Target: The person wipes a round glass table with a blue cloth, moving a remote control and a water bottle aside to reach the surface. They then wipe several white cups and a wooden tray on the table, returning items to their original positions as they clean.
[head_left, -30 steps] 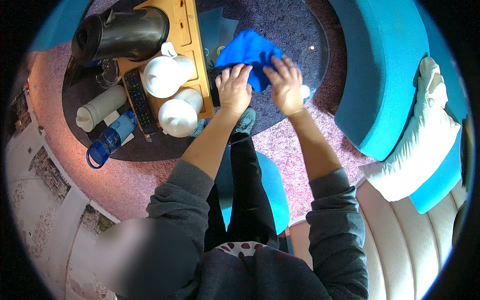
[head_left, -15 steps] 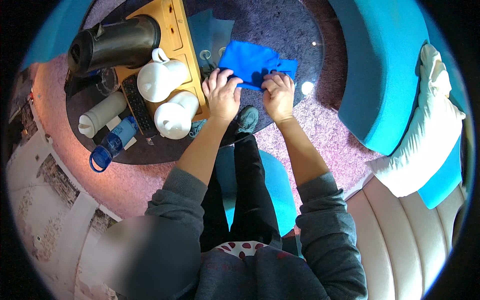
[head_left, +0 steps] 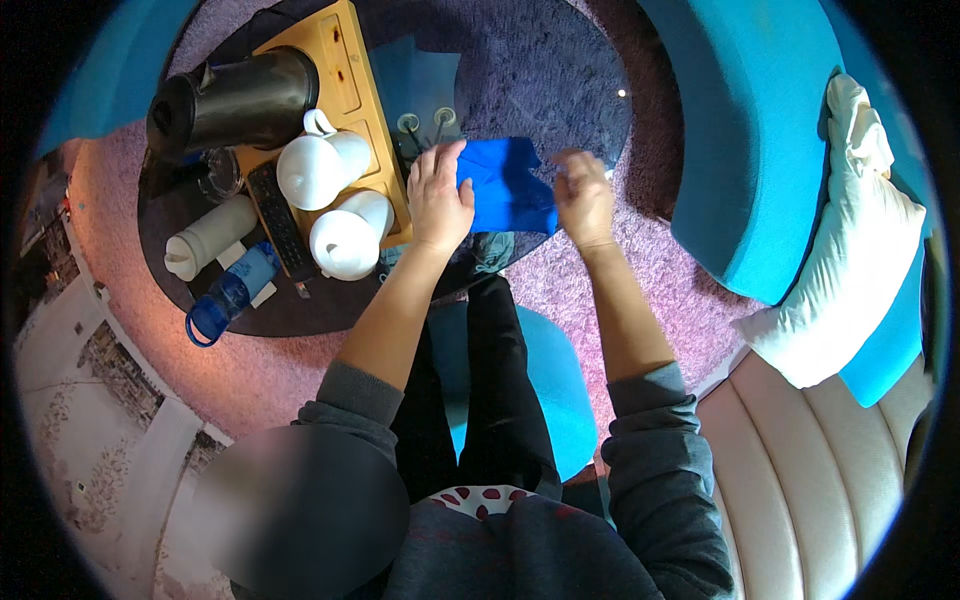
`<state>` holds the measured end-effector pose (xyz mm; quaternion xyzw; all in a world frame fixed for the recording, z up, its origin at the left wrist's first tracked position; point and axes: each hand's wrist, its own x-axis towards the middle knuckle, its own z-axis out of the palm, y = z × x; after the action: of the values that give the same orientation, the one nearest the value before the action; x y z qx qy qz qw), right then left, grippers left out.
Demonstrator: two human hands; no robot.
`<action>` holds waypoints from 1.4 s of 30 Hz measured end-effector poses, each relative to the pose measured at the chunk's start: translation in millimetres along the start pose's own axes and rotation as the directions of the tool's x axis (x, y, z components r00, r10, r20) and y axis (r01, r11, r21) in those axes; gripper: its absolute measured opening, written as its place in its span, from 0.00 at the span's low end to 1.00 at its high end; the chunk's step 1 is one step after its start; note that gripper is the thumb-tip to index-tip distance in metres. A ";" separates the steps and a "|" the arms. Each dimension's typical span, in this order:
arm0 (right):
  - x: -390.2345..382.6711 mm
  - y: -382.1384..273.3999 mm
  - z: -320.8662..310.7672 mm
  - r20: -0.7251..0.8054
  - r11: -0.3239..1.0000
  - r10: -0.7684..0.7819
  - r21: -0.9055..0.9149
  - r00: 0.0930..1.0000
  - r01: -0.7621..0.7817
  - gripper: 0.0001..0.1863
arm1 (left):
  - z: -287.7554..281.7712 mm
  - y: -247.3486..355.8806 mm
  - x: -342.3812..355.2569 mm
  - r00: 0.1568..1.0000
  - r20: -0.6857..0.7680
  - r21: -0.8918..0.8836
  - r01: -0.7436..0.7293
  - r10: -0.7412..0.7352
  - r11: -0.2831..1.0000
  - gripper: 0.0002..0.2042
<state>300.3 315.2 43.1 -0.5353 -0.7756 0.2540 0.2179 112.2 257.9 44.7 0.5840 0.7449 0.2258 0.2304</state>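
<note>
A blue cloth (head_left: 507, 187) lies on the dark glass table (head_left: 540, 75), creased, with straight folded edges. My left hand (head_left: 440, 200) rests at the cloth's left edge, its fingers stretched out and the thumb touching the fabric. Just off the right edge is my right hand (head_left: 585, 205), its fingers loosely bent and a little blurred. I see nothing held in it.
Left of my hands, a wooden tray (head_left: 345, 70) bears a dark kettle (head_left: 245, 95) and two white jugs (head_left: 310, 172) (head_left: 345, 245). Nearby lie a black remote (head_left: 278, 215), a pale flask (head_left: 212, 235) and a blue bottle (head_left: 235, 290). A turquoise sofa (head_left: 760, 160) curves at right.
The blue cloth has come nearer to me, and the flap that stuck out at its right no longer shows. My right hand has moved off the cloth to the right; the left stays at its edge.
</note>
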 end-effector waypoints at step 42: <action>-3.2 -27.1 14.4 0.112 0.754 0.215 0.613 0.970 -0.238 0.09 | 23.8 -7.3 -27.7 0.974 -0.090 -0.125 0.195 -0.207 0.973 0.17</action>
<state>273.1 301.8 48.7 -0.5186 -0.5816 0.5290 0.3362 126.9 231.0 23.6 0.4789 0.7968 0.2734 0.2469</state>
